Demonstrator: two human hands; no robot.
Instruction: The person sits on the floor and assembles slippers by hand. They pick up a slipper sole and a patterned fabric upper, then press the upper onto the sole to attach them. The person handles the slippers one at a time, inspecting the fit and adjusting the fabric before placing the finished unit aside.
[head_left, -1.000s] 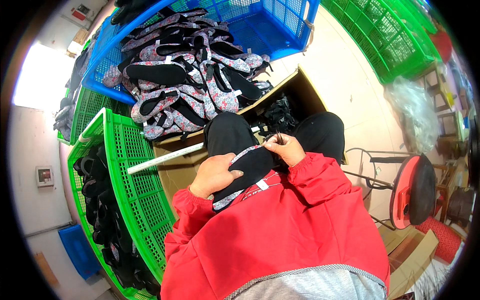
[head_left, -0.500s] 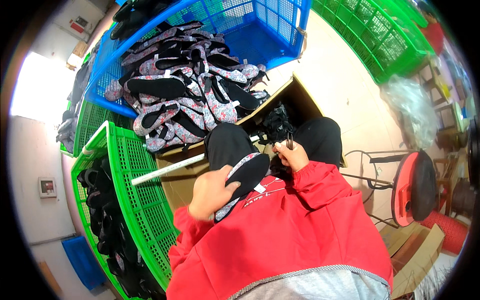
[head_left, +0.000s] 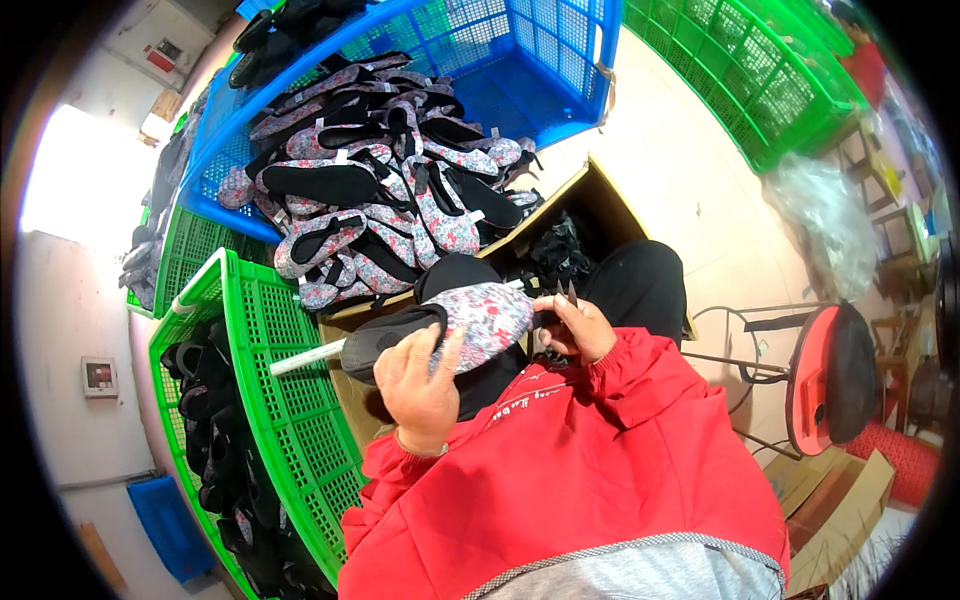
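Note:
A slipper with a grey, red-flecked floral upper (head_left: 490,322) and a dark inside lies across my lap, upper side facing up. My left hand (head_left: 418,388) holds it around the opening, fingers spread over the upper. At the slipper's right end, my right hand (head_left: 580,328) pinches its edge and also grips small dark thread snips (head_left: 567,293), whose pointed tips stick up past the fingers. The snips' handle is hidden in my palm.
Ahead on the left, many similar floral slippers (head_left: 370,190) are heaped by a blue crate (head_left: 570,100). A cardboard box (head_left: 610,195) with black scraps sits before my knees. Left stands a green crate (head_left: 290,400) of black slippers; a white pipe (head_left: 305,358) crosses its rim. A red-edged stool (head_left: 810,375) lies right.
The slipper has turned from sole up to floral upper up and now lies more level. My right hand, apart from it before, now touches its end, still with the snips.

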